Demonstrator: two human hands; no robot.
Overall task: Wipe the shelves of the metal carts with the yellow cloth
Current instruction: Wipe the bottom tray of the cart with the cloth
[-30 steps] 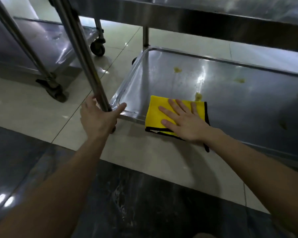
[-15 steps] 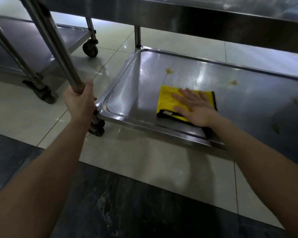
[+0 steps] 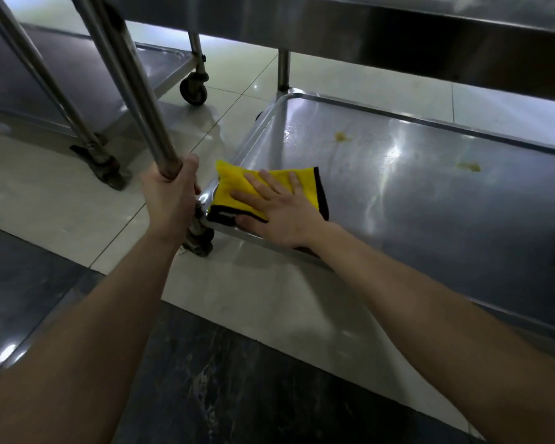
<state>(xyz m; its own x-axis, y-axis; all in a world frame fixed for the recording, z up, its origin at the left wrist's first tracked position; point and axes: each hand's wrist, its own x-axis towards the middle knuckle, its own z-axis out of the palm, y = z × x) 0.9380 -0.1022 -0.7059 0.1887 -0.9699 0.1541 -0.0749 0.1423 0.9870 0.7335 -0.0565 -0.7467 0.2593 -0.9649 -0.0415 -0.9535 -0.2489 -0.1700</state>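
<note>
A folded yellow cloth point(image 3: 237, 182) with a black edge lies on the near left corner of the cart's bottom metal shelf point(image 3: 430, 193). My right hand point(image 3: 279, 209) presses flat on the cloth with straight fingers. My left hand point(image 3: 170, 193) grips the cart's slanted corner post point(image 3: 132, 91) just above its caster. Yellowish stains point(image 3: 343, 136) dot the shelf farther back and to the right.
The cart's upper shelf point(image 3: 398, 36) overhangs the far side. A second metal cart point(image 3: 61, 78) stands at the left with a caster point(image 3: 193, 89) on the pale tiled floor. Dark marble flooring point(image 3: 237, 395) lies nearest to me.
My right hand has slid the cloth left from the shelf's middle front into the near left corner. My left hand keeps its grip on the post.
</note>
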